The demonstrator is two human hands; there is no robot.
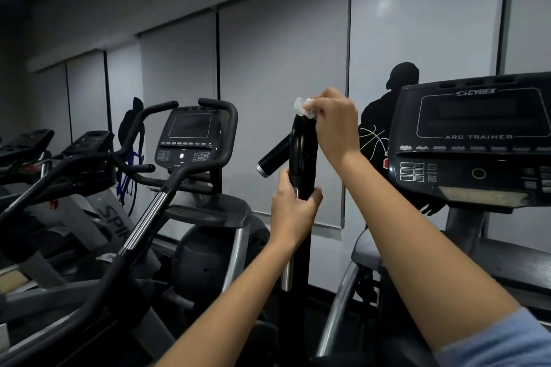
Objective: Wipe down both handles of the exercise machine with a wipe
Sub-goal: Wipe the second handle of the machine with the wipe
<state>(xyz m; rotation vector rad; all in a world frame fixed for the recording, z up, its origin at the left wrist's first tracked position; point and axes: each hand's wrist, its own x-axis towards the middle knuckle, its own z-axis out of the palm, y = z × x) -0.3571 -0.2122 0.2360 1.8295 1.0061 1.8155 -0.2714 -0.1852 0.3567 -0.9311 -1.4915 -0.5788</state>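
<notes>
White wipe (303,107) pinched in right grip (335,122) atop handle (302,152), left grip (293,205) clasping it, console (474,140) beside.

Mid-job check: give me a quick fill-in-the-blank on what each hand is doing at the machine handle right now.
1. The right hand presses a white ____ against the top of the black handle.
2. The left hand wraps the handle ____ the right hand.
3. The console to the right reads "ARC ____".

Missing words: wipe; below; TRAINER
</notes>
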